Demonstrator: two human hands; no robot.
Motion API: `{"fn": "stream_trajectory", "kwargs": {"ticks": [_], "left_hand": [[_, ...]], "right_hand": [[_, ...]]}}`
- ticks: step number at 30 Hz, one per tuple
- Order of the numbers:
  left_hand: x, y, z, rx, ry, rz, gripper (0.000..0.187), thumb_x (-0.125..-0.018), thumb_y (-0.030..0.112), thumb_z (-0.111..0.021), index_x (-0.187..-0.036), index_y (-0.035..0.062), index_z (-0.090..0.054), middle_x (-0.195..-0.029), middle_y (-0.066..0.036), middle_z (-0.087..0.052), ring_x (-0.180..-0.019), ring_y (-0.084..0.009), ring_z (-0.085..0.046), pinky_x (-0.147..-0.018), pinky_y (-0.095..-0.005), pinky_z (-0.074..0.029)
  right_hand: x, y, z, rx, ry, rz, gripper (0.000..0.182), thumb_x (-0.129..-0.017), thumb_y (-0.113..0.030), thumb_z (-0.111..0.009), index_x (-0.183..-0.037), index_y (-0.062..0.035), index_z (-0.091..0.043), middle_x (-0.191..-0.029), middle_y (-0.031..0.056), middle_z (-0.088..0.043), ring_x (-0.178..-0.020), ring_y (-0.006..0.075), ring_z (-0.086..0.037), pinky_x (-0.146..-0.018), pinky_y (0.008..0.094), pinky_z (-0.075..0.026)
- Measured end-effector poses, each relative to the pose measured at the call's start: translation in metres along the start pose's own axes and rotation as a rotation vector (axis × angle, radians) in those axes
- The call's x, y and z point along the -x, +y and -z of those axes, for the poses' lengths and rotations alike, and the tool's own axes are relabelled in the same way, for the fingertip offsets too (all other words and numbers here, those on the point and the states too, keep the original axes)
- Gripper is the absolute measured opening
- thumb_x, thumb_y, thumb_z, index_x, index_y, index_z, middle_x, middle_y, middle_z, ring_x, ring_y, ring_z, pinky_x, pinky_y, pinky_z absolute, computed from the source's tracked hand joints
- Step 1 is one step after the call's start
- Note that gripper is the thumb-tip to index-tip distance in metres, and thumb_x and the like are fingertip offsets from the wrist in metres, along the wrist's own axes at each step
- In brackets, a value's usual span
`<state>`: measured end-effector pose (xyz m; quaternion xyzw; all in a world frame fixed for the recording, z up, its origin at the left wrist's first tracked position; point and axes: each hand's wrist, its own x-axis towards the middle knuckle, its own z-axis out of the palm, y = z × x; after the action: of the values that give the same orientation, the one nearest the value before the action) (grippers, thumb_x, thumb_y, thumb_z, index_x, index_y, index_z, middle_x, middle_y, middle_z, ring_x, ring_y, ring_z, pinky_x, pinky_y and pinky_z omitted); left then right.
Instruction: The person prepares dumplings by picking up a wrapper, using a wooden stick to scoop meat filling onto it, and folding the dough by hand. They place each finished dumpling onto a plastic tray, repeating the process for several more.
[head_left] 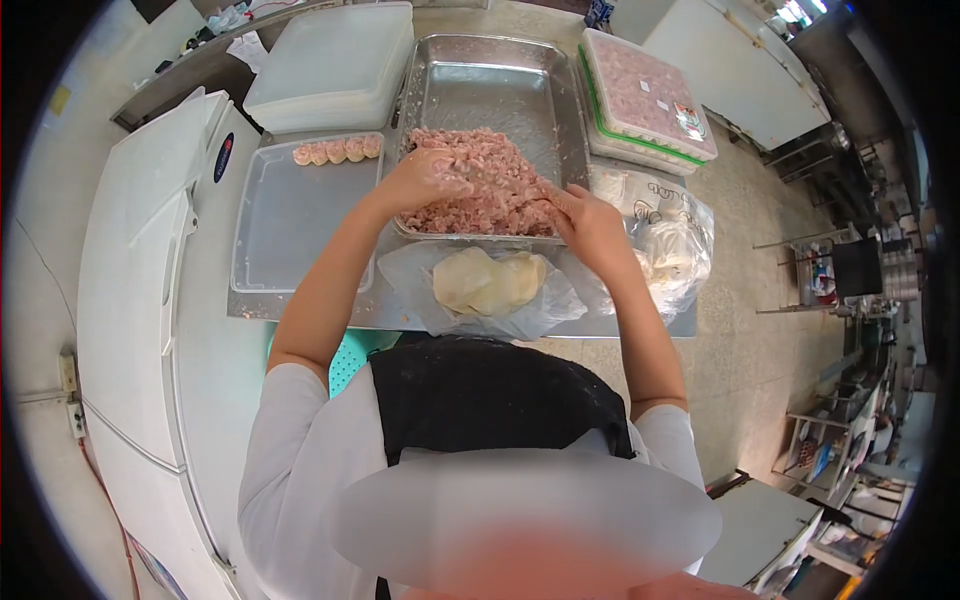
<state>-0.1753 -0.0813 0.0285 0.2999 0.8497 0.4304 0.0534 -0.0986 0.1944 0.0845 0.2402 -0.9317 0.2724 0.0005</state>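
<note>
A heap of pinkish ground meat point(490, 175) fills the near part of a deep metal tray point(490, 90). My left hand point(428, 178) is over the heap's left side, its fingers curled and smeared with meat; what they hold, if anything, is hidden. At the tray's right near corner my right hand point(592, 225) has thumb and fingers drawn together against the meat, and I cannot make out what is in them. Pale round dough wrappers point(490, 280) lie piled on a plastic bag point(405, 278) in front of the tray.
Left, a clear plastic tray point(300, 220) holds a row of several meat dumplings point(338, 151). Behind it stand stacked translucent containers point(330, 65). Filled, lidded boxes point(645, 90) and plastic-wrapped wrapper packs point(670, 240) are on the right. A white freezer point(140, 270) stands left.
</note>
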Motion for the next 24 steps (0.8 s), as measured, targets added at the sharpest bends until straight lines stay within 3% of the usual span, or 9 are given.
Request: {"fn": "stream_trajectory", "kwargs": {"ticks": [3,8,10,11,13,16,18,20,24], "left_hand": [[-0.009,-0.016,0.004,0.012,0.02,0.096,0.043,-0.071,0.033,-0.077,-0.096,0.0023,-0.062,-0.092,-0.017,-0.065,-0.088,-0.0293,-0.061,-0.078,-0.0382,-0.047],[0.011,-0.003,0.025,-0.038,-0.039,0.058,0.049,-0.073,0.031,-0.078,-0.11,0.0042,-0.06,-0.101,-0.012,-0.065,-0.087,-0.0241,-0.063,-0.078,-0.036,-0.049],[0.022,0.02,0.045,0.385,-0.176,0.248,0.058,-0.074,0.035,-0.079,-0.118,0.0068,-0.056,-0.107,-0.011,-0.063,-0.094,-0.0204,-0.061,-0.083,-0.0351,-0.049],[0.025,0.027,0.05,0.388,-0.19,0.239,0.058,-0.074,0.035,-0.079,-0.118,0.0068,-0.056,-0.107,-0.011,-0.063,-0.094,-0.0204,-0.061,-0.083,-0.0351,-0.049],[0.032,0.036,0.06,0.037,0.045,-0.227,0.053,-0.074,0.033,-0.079,-0.115,0.0071,-0.059,-0.106,-0.011,-0.063,-0.099,-0.0196,-0.06,-0.084,-0.0349,-0.049],[0.038,0.03,0.072,0.307,-0.231,0.028,0.05,-0.073,0.031,-0.08,-0.111,0.005,-0.061,-0.106,-0.012,-0.063,-0.103,-0.0239,-0.059,-0.089,-0.0348,-0.046],[0.049,0.015,0.074,0.128,-0.116,0.025,0.049,-0.072,0.03,-0.081,-0.109,0.0041,-0.062,-0.106,-0.011,-0.063,-0.101,-0.0243,-0.059,-0.088,-0.0345,-0.046],[0.056,-0.005,0.078,-0.059,0.012,0.03,0.048,-0.071,0.03,-0.082,-0.106,0.0033,-0.063,-0.105,-0.01,-0.063,-0.1,-0.0247,-0.059,-0.087,-0.0342,-0.046],[0.067,-0.009,0.098,0.045,-0.056,-0.013,0.048,-0.071,0.029,-0.082,-0.106,0.0036,-0.062,-0.105,-0.009,-0.061,-0.098,-0.0217,-0.058,-0.087,-0.0334,-0.046]], "right_hand": [[0.003,0.005,-0.047,0.051,0.315,0.063,0.023,-0.09,-0.022,-0.058,-0.11,-0.0134,-0.066,-0.091,0.0161,-0.065,-0.081,0.0365,-0.062,-0.071,0.0436,-0.051],[0.013,0.024,-0.047,0.345,0.026,-0.371,0.025,-0.092,-0.032,-0.053,-0.104,-0.0152,-0.067,-0.092,0.0142,-0.067,-0.086,0.0372,-0.062,-0.068,0.0443,-0.051],[0.024,0.0,-0.024,0.278,0.047,-0.398,0.026,-0.09,-0.027,-0.058,-0.11,-0.0134,-0.067,-0.091,0.0141,-0.068,-0.085,0.0347,-0.065,-0.071,0.0429,-0.051],[0.027,-0.016,-0.014,0.018,0.139,-0.287,0.026,-0.09,-0.025,-0.059,-0.111,-0.0107,-0.067,-0.095,0.0155,-0.068,-0.088,0.0346,-0.065,-0.074,0.0402,-0.051],[0.026,-0.032,-0.019,-0.315,0.214,-0.085,0.028,-0.09,-0.021,-0.062,-0.112,-0.0043,-0.066,-0.107,0.0181,-0.067,-0.094,0.0336,-0.065,-0.082,0.0344,-0.05],[0.004,-0.066,-0.045,-0.286,0.055,-0.096,0.027,-0.09,-0.021,-0.062,-0.111,-0.0045,-0.066,-0.108,0.0187,-0.066,-0.094,0.0335,-0.065,-0.082,0.0345,-0.05],[-0.003,-0.073,-0.037,-0.266,0.076,0.011,0.025,-0.088,-0.015,-0.065,-0.11,-0.0032,-0.066,-0.106,0.0172,-0.067,-0.089,0.0254,-0.067,-0.078,0.032,-0.051],[-0.009,-0.103,-0.018,0.203,0.138,-0.101,0.025,-0.085,-0.015,-0.065,-0.108,-0.0059,-0.067,-0.1,0.0154,-0.066,-0.083,0.032,-0.065,-0.073,0.0372,-0.051],[-0.026,-0.11,-0.043,0.257,0.098,-0.021,0.025,-0.086,-0.015,-0.062,-0.11,-0.01,-0.067,-0.097,0.0135,-0.065,-0.082,0.0347,-0.063,-0.068,0.0399,-0.051]]}}
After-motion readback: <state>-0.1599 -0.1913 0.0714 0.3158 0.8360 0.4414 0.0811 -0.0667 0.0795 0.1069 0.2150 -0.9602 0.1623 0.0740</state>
